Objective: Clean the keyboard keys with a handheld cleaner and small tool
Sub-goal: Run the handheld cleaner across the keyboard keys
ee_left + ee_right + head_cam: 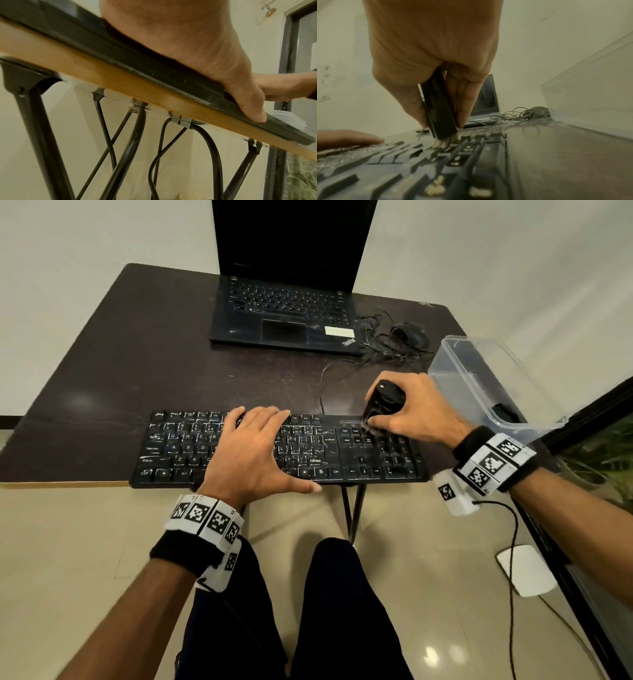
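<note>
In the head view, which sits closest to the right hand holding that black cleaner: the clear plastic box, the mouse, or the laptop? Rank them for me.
From the right hand, gripping the handheld cleaner over the keyboard's right end:
1. Clear plastic box: right beside the hand, at the table's right edge.
2. Mouse: behind the hand, among tangled cable.
3. Laptop: farthest, at the back towards the left.

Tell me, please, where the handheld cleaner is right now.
In the head view the handheld cleaner is gripped by the right hand, bristles down on the keyboard's upper right keys, beside the clear plastic box.
</note>
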The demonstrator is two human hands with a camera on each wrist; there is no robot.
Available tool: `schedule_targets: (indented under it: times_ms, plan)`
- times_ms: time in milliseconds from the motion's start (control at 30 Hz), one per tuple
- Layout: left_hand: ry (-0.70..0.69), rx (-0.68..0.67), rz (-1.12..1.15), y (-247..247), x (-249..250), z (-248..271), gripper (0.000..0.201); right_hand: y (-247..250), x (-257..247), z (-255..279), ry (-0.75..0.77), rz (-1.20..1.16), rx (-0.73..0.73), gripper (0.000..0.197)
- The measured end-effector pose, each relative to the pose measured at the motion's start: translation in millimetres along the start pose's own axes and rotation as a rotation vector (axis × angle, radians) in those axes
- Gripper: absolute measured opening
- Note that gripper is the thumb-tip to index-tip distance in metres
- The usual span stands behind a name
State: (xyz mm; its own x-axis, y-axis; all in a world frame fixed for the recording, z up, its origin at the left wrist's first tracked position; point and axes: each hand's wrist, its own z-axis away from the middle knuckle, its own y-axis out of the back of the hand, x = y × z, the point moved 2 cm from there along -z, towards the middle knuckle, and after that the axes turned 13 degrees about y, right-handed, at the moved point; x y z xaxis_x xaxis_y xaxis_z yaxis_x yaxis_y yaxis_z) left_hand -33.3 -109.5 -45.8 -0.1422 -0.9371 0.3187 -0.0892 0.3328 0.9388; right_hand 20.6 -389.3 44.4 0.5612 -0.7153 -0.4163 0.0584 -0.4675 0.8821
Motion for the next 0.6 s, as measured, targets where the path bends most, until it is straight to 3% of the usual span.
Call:
schedule_targets:
  times_ms: [167,333,500,600]
  plan:
    - [-0.002,0.005,-0.006,-0.1,0.2,-0.3,0.145,-11.8,-18.9,8.2,0.105,-0.070,-0.126,0.031]
    - [-0.007,0.005,-0.006,0.1,0.1,-0.4,0.145,-7.4,-5.3,-6.6,0.031,-0.009,-0.007,0.031]
    - [-0.004,0.009,-0.009,0.4,-0.6,-1.2,0.145,-16.9,-27.8,-0.3,0.189,-0.023,-0.157,0.030]
    - [-0.009,0.012,-0.006,-0.4,-0.3,-1.2,0.145,-13.4,-15.4,-10.9,0.133,0.014,-0.086,0.031]
